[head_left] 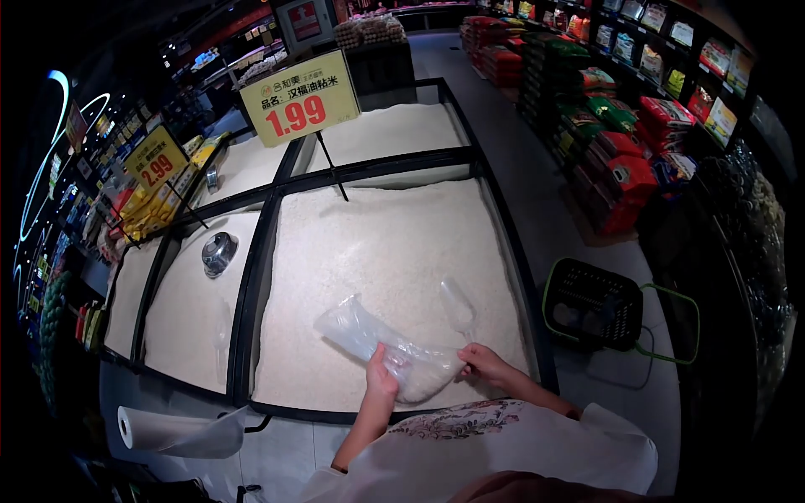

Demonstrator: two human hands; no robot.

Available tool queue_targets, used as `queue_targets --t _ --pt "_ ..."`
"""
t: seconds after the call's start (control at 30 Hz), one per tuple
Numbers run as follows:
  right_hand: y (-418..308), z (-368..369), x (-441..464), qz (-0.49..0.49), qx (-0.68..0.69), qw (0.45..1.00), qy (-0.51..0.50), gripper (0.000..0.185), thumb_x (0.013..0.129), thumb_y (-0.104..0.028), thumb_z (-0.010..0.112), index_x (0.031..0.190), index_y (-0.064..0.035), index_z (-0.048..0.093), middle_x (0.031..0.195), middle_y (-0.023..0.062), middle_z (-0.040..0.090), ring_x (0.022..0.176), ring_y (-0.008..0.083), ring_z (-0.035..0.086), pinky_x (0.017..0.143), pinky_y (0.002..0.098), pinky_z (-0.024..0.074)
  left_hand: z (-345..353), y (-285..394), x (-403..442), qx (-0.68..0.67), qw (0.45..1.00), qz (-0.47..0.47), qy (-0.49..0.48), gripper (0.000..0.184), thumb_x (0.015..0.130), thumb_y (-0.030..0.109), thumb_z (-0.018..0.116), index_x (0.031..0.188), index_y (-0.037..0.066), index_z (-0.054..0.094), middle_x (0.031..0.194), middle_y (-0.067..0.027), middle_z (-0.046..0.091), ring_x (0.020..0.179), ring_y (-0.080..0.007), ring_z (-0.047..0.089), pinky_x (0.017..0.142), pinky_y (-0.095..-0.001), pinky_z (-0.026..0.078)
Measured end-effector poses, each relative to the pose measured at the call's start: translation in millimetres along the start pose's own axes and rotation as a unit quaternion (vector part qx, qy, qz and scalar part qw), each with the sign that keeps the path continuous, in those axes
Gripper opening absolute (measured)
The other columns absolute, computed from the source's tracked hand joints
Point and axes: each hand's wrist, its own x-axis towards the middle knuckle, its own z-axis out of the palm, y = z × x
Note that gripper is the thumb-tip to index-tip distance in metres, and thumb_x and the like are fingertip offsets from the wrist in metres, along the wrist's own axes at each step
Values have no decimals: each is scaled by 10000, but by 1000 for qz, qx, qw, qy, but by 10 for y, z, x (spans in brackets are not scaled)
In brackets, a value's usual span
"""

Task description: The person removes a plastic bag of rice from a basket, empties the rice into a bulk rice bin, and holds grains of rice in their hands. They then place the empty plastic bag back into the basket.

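Note:
A clear plastic bag (352,325) with white rice (426,381) gathered in its lower right part is held over the front of a large rice bin (369,260). My left hand (384,375) is closed on the bag's near side, around its middle. At the bag's right end, my right hand (484,364) pinches the plastic between thumb and fingers. The bag's left end stretches up and away, loose and crumpled. Just beyond my right hand, a clear plastic scoop (458,306) lies on the rice.
Black frames (245,318) divide the bins. A metal bowl (219,253) rests in the left bin. Price signs (299,99) stand above the rice. A bag roll (180,432) hangs at front left. On the floor at right is a shopping basket (599,306), below stacked packages (616,172).

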Motion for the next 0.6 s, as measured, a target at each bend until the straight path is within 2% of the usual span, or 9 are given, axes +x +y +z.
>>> queue_targets --t 0.2,0.3,0.37,0.4,0.47,0.5,0.57,0.6 --pt "41 -8 -12 11 -17 1000 1 182 828 -217 538 798 -50 472 624 -2 488 539 72 463 562 215 437 -124 -40 -18 7 1000 -23 -1 382 846 282 455 1144 44 430 1145 -128 481 1041 -310 453 899 -454 345" --pt "105 -72 21 32 -24 999 -27 162 816 -194 552 779 -51 484 589 -9 474 531 72 461 569 214 439 -164 -41 -34 23 999 -31 -33 344 855 309 441 1110 78 451 1082 -108 515 995 -285 483 827 -449 387" --pt "148 -95 52 42 -11 998 -34 158 813 -187 553 765 -53 485 578 -6 469 524 74 459 563 214 437 -128 -24 -99 177 971 71 -142 318 857 298 436 1080 74 463 1048 -95 527 972 -264 494 791 -408 414" --pt "174 -110 73 51 2 998 -39 155 809 -181 555 750 -56 486 567 -4 464 518 75 458 558 213 435 -125 -14 1 176 972 70 -140 318 857 298 436 1080 74 463 1048 -95 527 972 -264 494 791 -408 414" --pt "253 -164 161 66 27 997 -31 141 810 -165 547 744 -58 484 557 -5 460 510 77 453 539 211 428 -173 1 387 43 998 -46 -24 267 852 244 456 1052 67 469 1013 -89 532 951 -241 500 760 -374 428" --pt "300 -198 208 77 52 995 -23 128 811 -149 539 738 -60 483 547 -7 456 502 79 449 521 209 421 -229 0 543 40 998 -48 -21 267 852 244 456 1052 67 469 1013 -89 532 951 -241 500 760 -374 428" --pt "416 -277 331 82 28 996 -11 111 809 -120 526 732 -56 478 554 -5 459 493 80 443 494 212 411 -321 24 758 171 985 -3 -27 357 837 229 474 1107 1 430 1094 -133 495 980 -264 496 870 -396 387" --pt "439 -302 381 79 5 997 1 97 807 -90 513 727 -51 474 561 -3 461 484 82 437 468 215 401 -289 61 702 171 985 -2 -28 357 837 229 474 1107 1 430 1094 -133 495 980 -264 496 870 -396 387"
